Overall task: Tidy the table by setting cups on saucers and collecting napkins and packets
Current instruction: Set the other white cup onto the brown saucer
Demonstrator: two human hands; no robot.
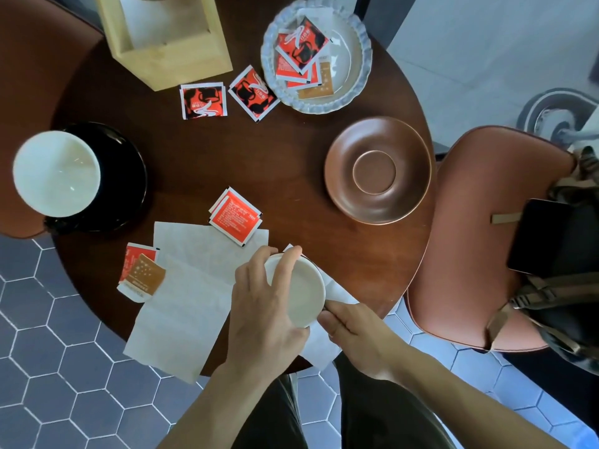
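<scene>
Both hands hold the cup (299,291) over the napkins (191,286): left hand (262,312) curled round its rim, right hand (353,332) pinching the handle side, probably bound for the brown saucer (377,170).

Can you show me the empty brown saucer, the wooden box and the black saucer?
brown saucer (377,170): head view, centre well.
wooden box (181,64): head view, front wall.
black saucer (124,176): head view, right rim.

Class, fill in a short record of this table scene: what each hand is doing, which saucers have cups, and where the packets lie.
left hand: grips white cup from above
right hand: fingers at cup's side
black saucer: holds a cup
brown saucer: bare
packets: loose on table, some in pale dish
napkins: under cup
</scene>
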